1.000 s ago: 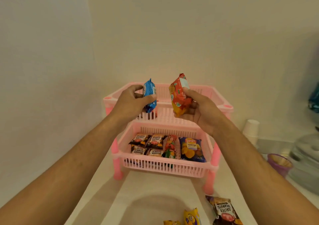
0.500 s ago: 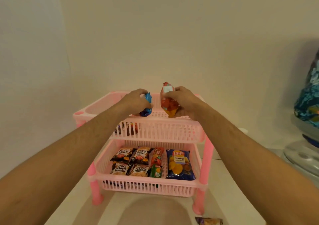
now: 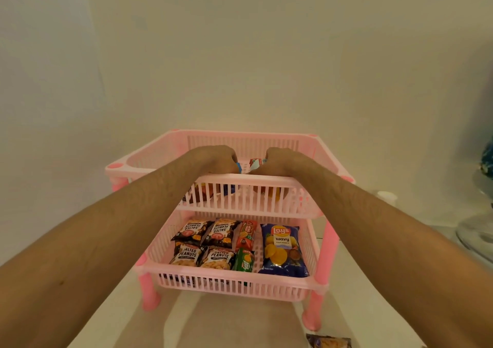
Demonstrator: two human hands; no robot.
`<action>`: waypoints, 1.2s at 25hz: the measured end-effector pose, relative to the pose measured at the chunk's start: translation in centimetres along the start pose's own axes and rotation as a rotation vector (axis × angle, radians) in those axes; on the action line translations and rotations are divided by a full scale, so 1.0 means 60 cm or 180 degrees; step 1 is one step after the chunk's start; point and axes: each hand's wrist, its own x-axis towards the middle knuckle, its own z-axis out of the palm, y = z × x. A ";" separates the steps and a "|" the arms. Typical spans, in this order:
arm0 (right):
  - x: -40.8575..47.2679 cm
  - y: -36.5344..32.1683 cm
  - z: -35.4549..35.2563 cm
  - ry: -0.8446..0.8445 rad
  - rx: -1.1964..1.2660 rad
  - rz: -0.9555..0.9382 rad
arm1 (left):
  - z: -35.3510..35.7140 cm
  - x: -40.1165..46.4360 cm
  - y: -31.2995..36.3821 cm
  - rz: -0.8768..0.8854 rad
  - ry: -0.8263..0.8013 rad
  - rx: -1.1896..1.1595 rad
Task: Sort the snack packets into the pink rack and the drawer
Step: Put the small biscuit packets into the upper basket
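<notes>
Counter packet: I see a dark packet (image 3: 327, 341) cut off at the bottom edge, lying on the counter (image 3: 240, 318) in front of the rack's right leg.
Rack: my pink rack (image 3: 234, 285) stands on the counter against the wall, two tiers on pink legs.
Lower tier: four peanut packets (image 3: 204, 242) lie flat in two rows on the left. Just right of them I see a red packet (image 3: 246, 234) with a green packet (image 3: 244, 260) in front of it. A blue Lay's bag (image 3: 283, 250) lies flat on the right side.
Arms: both my bare forearms reach forward over the front rim of the upper tier.
Left hand: my left hand (image 3: 213, 159) is down in the upper tier, knuckles up and fingers curled round a blue packet (image 3: 238, 166). Only a sliver of it shows at the fingertips.
Right hand: my right hand (image 3: 282, 162) is beside it, apart from it, fingers curled round an orange packet (image 3: 256, 163). Its white and red top edge sticks out between my hands. Orange shows through the front slats below this hand.
Upper tier, left: some dark packet shapes show behind the slats, and I cannot tell what they are.
Far right: a white cup (image 3: 386, 197) stands behind my right forearm.
</notes>
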 end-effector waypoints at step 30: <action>-0.277 0.117 0.254 0.2270 0.0556 -0.1473 | 0.353 -0.218 -0.064 0.1867 0.1920 -0.0351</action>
